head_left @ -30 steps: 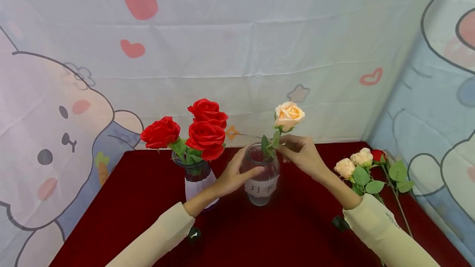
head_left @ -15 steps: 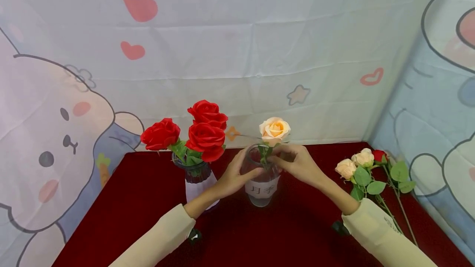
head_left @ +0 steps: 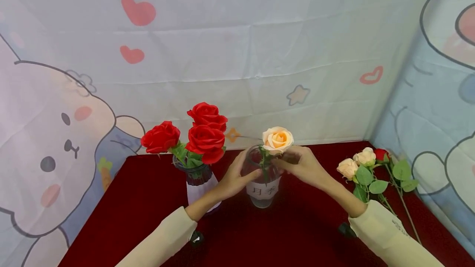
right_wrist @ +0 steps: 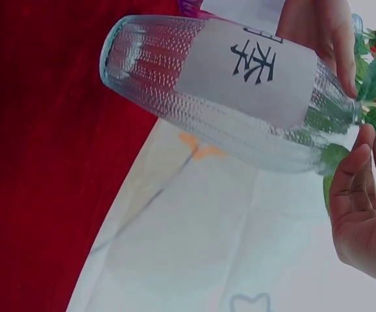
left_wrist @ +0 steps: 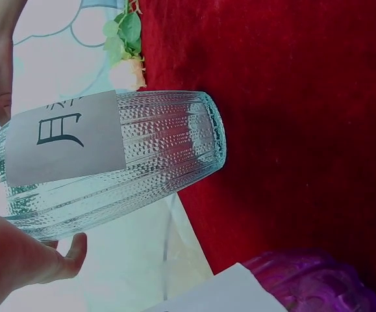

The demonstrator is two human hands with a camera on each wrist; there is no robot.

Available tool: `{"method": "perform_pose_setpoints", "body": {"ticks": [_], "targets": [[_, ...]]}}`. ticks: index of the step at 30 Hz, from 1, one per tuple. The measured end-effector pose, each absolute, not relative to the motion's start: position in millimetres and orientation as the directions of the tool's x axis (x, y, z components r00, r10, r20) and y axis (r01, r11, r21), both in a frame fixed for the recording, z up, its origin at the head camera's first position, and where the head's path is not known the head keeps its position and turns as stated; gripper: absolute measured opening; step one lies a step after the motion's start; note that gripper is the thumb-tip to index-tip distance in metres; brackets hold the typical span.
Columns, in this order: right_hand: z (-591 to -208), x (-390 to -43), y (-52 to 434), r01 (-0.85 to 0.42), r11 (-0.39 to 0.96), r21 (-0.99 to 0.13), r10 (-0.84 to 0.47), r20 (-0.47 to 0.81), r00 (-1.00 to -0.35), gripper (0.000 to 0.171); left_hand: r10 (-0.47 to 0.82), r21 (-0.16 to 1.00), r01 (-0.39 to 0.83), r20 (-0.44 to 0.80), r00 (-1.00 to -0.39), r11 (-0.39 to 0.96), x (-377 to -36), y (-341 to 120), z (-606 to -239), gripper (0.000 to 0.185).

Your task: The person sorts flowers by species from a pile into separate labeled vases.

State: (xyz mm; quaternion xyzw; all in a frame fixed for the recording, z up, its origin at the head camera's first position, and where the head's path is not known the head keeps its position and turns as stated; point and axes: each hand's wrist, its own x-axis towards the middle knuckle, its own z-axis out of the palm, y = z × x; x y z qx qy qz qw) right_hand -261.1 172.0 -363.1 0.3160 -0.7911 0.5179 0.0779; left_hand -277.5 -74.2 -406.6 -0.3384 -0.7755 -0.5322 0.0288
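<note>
My left hand (head_left: 233,176) curls round the one clear ribbed glass vase (head_left: 262,186) at frame centre, my right hand (head_left: 302,167) pinches the single peach rose (head_left: 278,139) at its mouth, beside three red roses (head_left: 202,135) in a purple vase (head_left: 198,180).

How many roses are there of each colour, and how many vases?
Red roses: 4; three in the purple vase, one lying at the table's right
Cream or peach roses: 3; one in the clear glass vase, two lying at the right
Vases: 2
Total: 9 things
</note>
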Motion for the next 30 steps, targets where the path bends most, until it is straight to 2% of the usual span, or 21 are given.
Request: {"method": "perform_pose_setpoints", "body": {"ticks": [5,10,22,30], "targets": [[-360,-260,187,-0.603,0.302,-0.739,-0.375,0.489,-0.787,0.012,0.496,0.812,0.553,0.408,-0.767,0.188,-277,-74,-407,0.074],[-359,-259,209,-0.596,0.311,-0.74,-0.322,0.508,-0.799,0.019,0.498,0.81,0.557,0.413,-0.763,0.182,-278,-74,-406,0.074],[-376,-263,265,-0.471,0.477,-0.742,-0.177,0.443,-0.879,0.019,0.517,0.799,0.577,0.427,-0.742,0.17,-278,-75,-406,0.074],[-400,-264,297,-0.391,0.516,-0.762,-0.157,0.365,-0.918,0.023,0.523,0.8,0.58,0.431,-0.735,0.156,-279,-74,-405,0.074]]}}
